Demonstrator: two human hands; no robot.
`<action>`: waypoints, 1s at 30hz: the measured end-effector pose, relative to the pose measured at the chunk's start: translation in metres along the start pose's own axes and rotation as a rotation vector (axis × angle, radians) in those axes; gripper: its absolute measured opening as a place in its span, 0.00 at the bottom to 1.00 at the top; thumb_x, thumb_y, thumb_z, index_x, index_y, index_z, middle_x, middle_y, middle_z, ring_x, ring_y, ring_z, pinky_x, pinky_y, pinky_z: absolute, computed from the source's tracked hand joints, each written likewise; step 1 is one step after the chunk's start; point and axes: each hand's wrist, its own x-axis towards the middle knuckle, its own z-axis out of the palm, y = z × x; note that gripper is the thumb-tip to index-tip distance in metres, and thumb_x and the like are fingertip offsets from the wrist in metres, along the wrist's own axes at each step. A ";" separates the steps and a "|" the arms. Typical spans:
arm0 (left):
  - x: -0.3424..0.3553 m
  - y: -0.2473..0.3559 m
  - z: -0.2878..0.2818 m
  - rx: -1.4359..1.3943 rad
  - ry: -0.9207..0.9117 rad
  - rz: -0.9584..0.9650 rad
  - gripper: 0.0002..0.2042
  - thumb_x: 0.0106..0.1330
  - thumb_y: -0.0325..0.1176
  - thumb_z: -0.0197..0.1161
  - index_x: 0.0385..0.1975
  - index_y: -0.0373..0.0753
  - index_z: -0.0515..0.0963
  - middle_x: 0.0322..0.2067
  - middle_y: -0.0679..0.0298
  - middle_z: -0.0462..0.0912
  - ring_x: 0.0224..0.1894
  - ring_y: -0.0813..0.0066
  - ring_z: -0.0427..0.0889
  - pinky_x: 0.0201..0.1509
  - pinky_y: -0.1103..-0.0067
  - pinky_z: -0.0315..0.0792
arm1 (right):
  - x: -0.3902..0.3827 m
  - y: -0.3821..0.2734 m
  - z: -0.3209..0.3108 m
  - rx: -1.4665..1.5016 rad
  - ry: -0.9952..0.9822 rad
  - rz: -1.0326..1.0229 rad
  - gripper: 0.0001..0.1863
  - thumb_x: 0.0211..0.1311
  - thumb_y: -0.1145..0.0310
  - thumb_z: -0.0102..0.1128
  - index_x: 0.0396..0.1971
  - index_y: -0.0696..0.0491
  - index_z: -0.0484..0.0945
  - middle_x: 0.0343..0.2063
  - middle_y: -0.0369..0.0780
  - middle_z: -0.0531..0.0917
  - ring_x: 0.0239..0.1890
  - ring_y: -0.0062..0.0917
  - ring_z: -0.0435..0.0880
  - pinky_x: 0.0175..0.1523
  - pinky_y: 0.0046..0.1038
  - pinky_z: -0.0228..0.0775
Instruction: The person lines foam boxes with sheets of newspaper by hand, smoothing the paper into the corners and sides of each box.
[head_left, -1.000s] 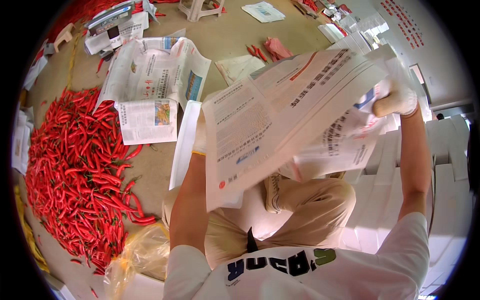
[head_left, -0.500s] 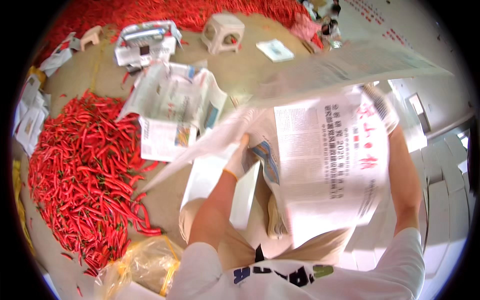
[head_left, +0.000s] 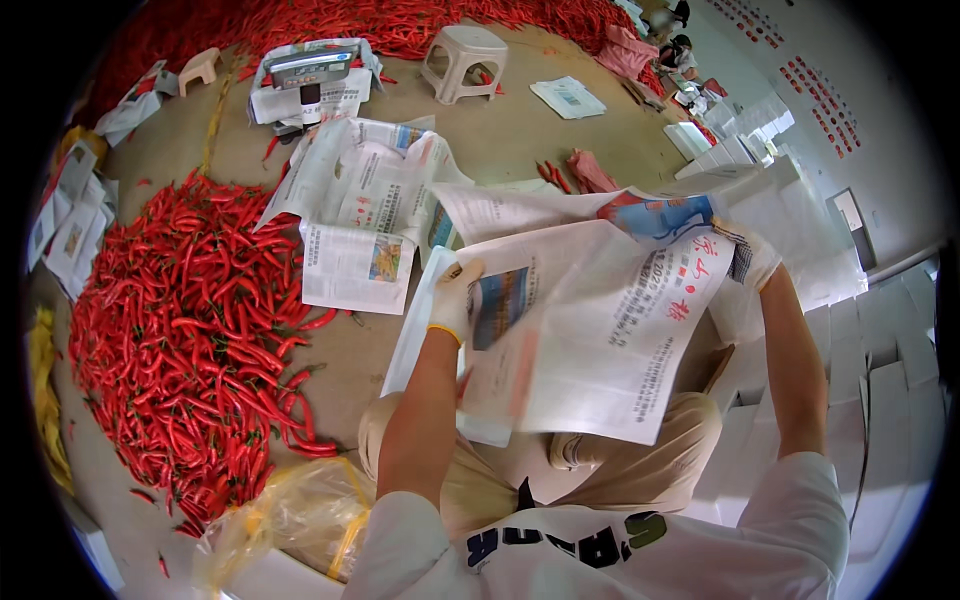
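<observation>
Both of my hands wear white gloves and stretch a newspaper sheet [head_left: 590, 330] above my lap. My left hand [head_left: 454, 298] pinches its left edge, close to a printed picture. At the upper right corner my right hand [head_left: 752, 255] is closed on the sheet, partly behind a bunched part of the paper. The sheet slants, and its lower edge hangs over my crossed legs. Beneath its left side stands a white box [head_left: 405, 350], largely covered by the paper and my left arm. More spread newspapers [head_left: 355, 205] lie just beyond the box.
A large heap of red chilli peppers [head_left: 185, 350] lies at the left, with another pile [head_left: 400, 14] along the back. A scale [head_left: 310, 70], a plastic stool [head_left: 465, 62] and a small stool [head_left: 200, 70] stand beyond. White boxes [head_left: 890, 400] line the right. Clear plastic [head_left: 285, 520] lies near left.
The raised far flap of the newspaper has come down, and the sheet now slants lower. My left hand has moved slightly left and away from me; my right hand has dropped a little.
</observation>
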 end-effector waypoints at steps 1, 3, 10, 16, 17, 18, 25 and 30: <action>0.002 0.005 -0.006 0.036 0.003 0.021 0.14 0.72 0.36 0.72 0.52 0.37 0.83 0.47 0.62 0.87 0.47 0.68 0.87 0.51 0.71 0.81 | -0.002 -0.003 -0.003 -0.046 0.008 -0.027 0.14 0.76 0.66 0.65 0.54 0.57 0.84 0.46 0.42 0.91 0.44 0.30 0.92 0.53 0.34 0.88; 0.004 0.015 -0.018 0.030 0.070 0.064 0.13 0.72 0.37 0.72 0.50 0.37 0.83 0.44 0.64 0.87 0.45 0.72 0.86 0.50 0.74 0.81 | -0.002 -0.003 -0.010 -0.070 0.017 -0.076 0.14 0.76 0.67 0.64 0.54 0.58 0.84 0.47 0.42 0.91 0.44 0.29 0.92 0.52 0.33 0.87; -0.001 0.049 -0.032 -0.066 0.170 0.285 0.15 0.72 0.37 0.72 0.53 0.36 0.83 0.48 0.64 0.86 0.50 0.73 0.83 0.56 0.74 0.78 | 0.017 0.019 -0.045 -0.112 -0.004 -0.224 0.16 0.77 0.66 0.61 0.56 0.60 0.83 0.48 0.42 0.91 0.44 0.29 0.91 0.52 0.31 0.86; 0.002 0.046 -0.031 -0.111 0.217 0.286 0.10 0.70 0.31 0.69 0.48 0.35 0.84 0.40 0.63 0.88 0.40 0.68 0.86 0.47 0.71 0.81 | 0.070 0.050 -0.068 -0.017 -0.004 -0.196 0.17 0.77 0.64 0.59 0.55 0.60 0.84 0.47 0.43 0.91 0.44 0.29 0.91 0.51 0.31 0.86; 0.003 0.044 -0.033 -0.095 0.253 0.282 0.11 0.69 0.31 0.69 0.48 0.35 0.84 0.40 0.62 0.88 0.39 0.67 0.86 0.47 0.71 0.81 | 0.077 0.057 -0.065 0.120 0.006 -0.153 0.18 0.77 0.63 0.59 0.55 0.59 0.85 0.46 0.43 0.91 0.43 0.29 0.91 0.50 0.31 0.86; 0.002 0.045 -0.037 0.006 0.237 0.205 0.13 0.68 0.33 0.70 0.48 0.34 0.85 0.41 0.62 0.87 0.41 0.68 0.85 0.48 0.72 0.79 | 0.083 0.064 -0.062 0.121 0.062 -0.058 0.16 0.76 0.62 0.57 0.49 0.57 0.86 0.43 0.42 0.91 0.42 0.29 0.91 0.49 0.32 0.86; -0.006 0.051 -0.034 0.312 0.173 -0.010 0.17 0.64 0.40 0.70 0.44 0.32 0.86 0.35 0.66 0.83 0.37 0.75 0.80 0.44 0.77 0.72 | 0.077 0.106 -0.069 0.002 0.231 0.042 0.13 0.74 0.59 0.57 0.32 0.50 0.85 0.27 0.35 0.89 0.26 0.24 0.87 0.34 0.30 0.83; -0.004 0.050 -0.018 0.179 0.031 0.008 0.11 0.67 0.37 0.68 0.39 0.35 0.86 0.32 0.66 0.83 0.33 0.77 0.80 0.38 0.79 0.71 | 0.068 0.126 -0.095 -0.021 0.317 0.252 0.11 0.73 0.61 0.61 0.37 0.52 0.87 0.31 0.36 0.90 0.30 0.26 0.89 0.36 0.32 0.84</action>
